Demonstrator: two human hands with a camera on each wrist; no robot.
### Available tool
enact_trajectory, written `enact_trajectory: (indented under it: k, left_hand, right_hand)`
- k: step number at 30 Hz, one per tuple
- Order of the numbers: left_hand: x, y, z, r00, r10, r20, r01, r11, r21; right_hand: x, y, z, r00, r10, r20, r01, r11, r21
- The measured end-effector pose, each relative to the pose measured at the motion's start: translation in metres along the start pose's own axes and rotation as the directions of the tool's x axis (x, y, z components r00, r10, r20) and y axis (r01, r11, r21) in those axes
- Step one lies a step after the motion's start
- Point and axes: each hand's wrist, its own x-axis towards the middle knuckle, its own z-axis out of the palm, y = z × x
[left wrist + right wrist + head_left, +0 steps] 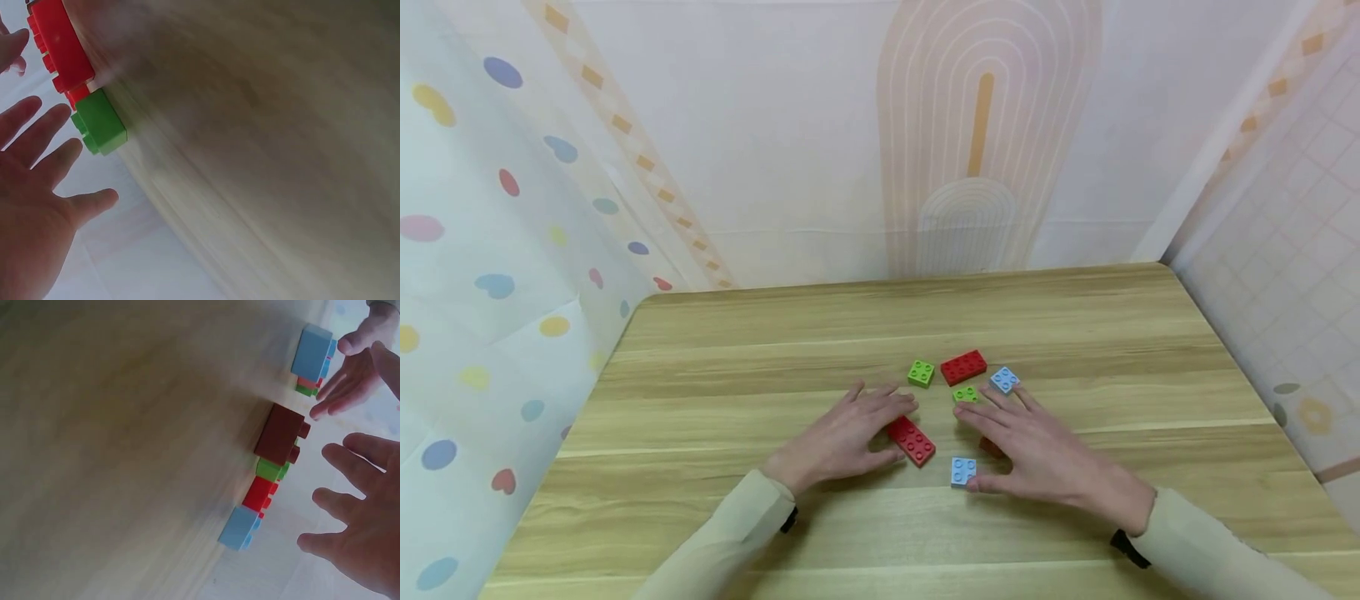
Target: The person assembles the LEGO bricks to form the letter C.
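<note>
My left hand [848, 435] is spread beside a red building brick [913, 442], its fingers over the far end. Loosely spread, my right hand [1037, 454] hovers over a dark red brick [992, 448], mostly hidden under the palm in the head view. The right thumb is by a light blue brick [962, 472]. Past the right fingertips are a green brick [966, 394] and another light blue brick [1003, 380]. Farther back lie a second green brick [921, 373] and a long red brick [963, 367]. Both wrist views show spread fingers above the studs, gripping nothing.
The wood-grain table [737, 367] spreads out around the bricks. Behind it hangs a pale patterned curtain [775, 150], with a spotted sheet [490, 350] on the left and a grid-patterned one [1292, 250] on the right.
</note>
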Motion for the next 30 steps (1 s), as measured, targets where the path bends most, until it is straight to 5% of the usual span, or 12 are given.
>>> enact_trajectory:
  k: [19, 30]
  left_hand:
    - [0.011, 0.001, 0.001, 0.996, 0.084, 0.041, -0.088, 0.990, 0.107]
    - [0.015, 0.007, 0.002, 0.997, 0.067, 0.044, -0.069, 0.995, 0.066]
  right_hand:
    - [0.009, -0.006, 0.006, 0.991, -0.113, 0.070, 0.116, 0.993, -0.035]
    - [0.011, -0.008, 0.006, 0.987, -0.133, 0.091, 0.135, 0.991, -0.019]
